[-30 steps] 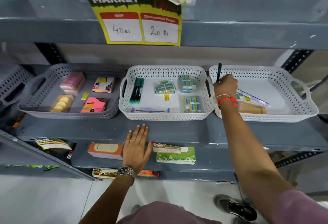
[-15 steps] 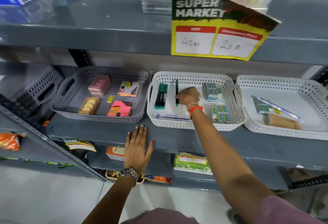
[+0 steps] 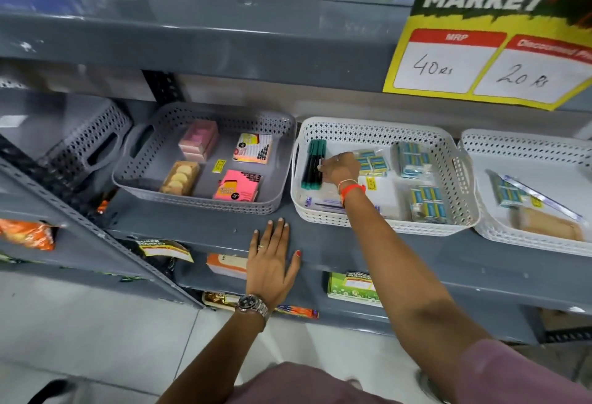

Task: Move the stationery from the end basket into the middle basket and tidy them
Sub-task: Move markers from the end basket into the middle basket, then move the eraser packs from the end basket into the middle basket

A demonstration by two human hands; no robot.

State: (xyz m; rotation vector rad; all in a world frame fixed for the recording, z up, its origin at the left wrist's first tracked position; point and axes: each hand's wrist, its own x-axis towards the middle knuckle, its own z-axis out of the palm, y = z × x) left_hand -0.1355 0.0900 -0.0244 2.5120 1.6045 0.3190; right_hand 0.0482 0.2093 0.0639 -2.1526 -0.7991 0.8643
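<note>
The white middle basket (image 3: 378,126) holds green markers (image 3: 312,160) lying side by side at its left end, several blue eraser packs (image 3: 411,155) and a clear pen pack along its front. My right hand (image 3: 341,168) reaches into this basket, fingers curled on the rightmost green marker, which lies against the others. The white end basket (image 3: 525,141) on the right holds a blue eraser pack (image 3: 506,192), a clear-wrapped pen (image 3: 541,197) and a tan packet (image 3: 547,227). My left hand (image 3: 272,259) rests flat on the shelf's front edge, fingers spread.
A grey basket (image 3: 205,115) at the left holds sticky notes and pink and tan packets. A yellow price sign (image 3: 490,51) hangs from the shelf above. Lower shelves carry boxes and snack packets. Another grey basket (image 3: 86,144) stands at the far left.
My right hand carried a green marker from the end basket to the middle basket and laid it down beside the other markers. The view swung left. My left hand stayed put.
</note>
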